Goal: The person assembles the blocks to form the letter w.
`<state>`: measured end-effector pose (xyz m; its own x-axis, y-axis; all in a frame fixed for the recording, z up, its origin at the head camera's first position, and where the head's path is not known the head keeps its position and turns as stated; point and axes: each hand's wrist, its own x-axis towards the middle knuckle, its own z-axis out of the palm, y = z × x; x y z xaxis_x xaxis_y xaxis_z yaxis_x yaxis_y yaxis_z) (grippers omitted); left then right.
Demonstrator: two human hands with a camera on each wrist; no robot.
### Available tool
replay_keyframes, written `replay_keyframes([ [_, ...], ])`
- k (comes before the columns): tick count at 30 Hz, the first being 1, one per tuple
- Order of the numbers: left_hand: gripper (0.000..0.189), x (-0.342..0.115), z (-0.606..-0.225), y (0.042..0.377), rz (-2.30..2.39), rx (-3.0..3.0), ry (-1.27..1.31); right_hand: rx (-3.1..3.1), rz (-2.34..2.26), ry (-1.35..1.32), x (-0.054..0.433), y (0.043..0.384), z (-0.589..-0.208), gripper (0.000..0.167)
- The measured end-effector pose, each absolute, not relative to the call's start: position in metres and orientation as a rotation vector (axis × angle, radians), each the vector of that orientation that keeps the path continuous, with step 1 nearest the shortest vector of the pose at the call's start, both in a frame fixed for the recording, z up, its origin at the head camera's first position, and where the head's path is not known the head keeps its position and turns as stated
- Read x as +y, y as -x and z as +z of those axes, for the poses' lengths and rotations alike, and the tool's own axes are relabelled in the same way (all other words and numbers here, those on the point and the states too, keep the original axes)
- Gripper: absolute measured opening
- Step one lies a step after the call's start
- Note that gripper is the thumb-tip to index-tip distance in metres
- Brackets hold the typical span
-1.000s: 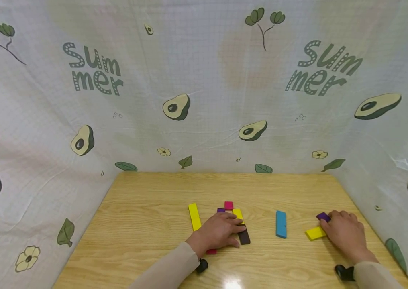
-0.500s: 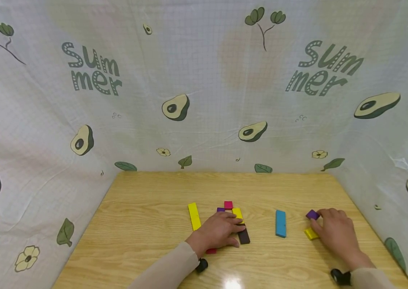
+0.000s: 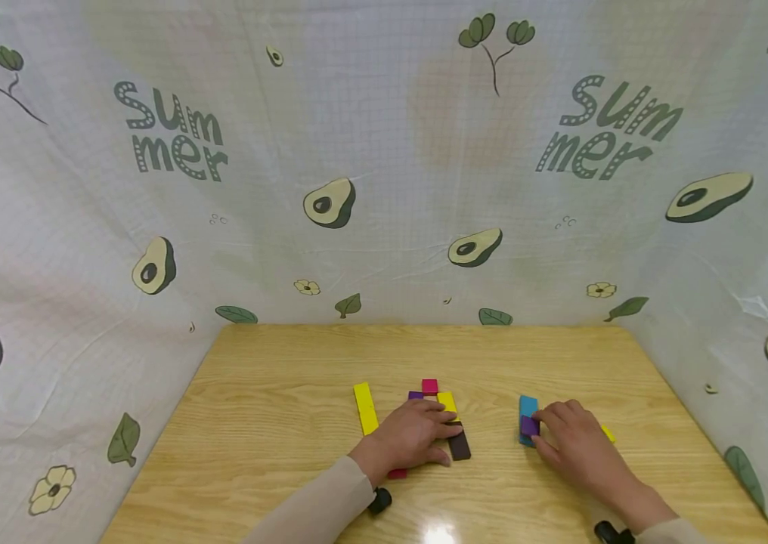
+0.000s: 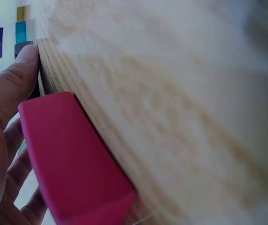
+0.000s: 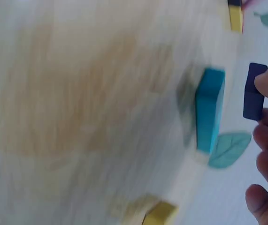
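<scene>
My right hand (image 3: 581, 449) pinches a small purple block (image 3: 530, 427) between thumb and fingers. In the right wrist view that block (image 5: 253, 96) hangs off the table, with the blue block (image 5: 210, 110) lying beneath and beside it. My left hand (image 3: 411, 434) rests over a group of flat blocks, fingers fairly straight. Its fingertips touch a black block (image 3: 459, 444) and a yellow block (image 3: 448, 404). A purple block (image 3: 415, 395) and a red square block (image 3: 430, 387) show beyond its knuckles. Below its wrist lies a red block (image 4: 72, 154), large in the left wrist view. The palm hides the group's middle.
A long yellow strip of blocks (image 3: 366, 408) lies left of the group. Another yellow block (image 3: 607, 433) is partly hidden behind my right hand. The wooden table (image 3: 289, 423) meets a patterned cloth (image 3: 384, 295) at the back and sides.
My right hand has lifted the purple block from beside the yellow block on the right and carried it left, over the blue block. The left hand has stayed where it was.
</scene>
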<state>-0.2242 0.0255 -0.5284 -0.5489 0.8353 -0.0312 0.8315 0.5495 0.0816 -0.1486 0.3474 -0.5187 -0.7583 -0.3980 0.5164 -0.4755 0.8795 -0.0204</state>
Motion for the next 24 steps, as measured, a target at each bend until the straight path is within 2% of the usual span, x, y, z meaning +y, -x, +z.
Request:
replay_keyframes([
  [13, 0.061, 0.025, -0.53, 0.223, 0.059, 2.707, -1.473, -2.558, 0.223, -0.891, 0.305, 0.127, -0.532, 0.028],
  [24, 0.06, 0.024, -0.529, 0.222, 0.067, 2.706, -1.467, -2.585, 0.238, -0.912, 0.281, 0.122, -0.536, 0.026],
])
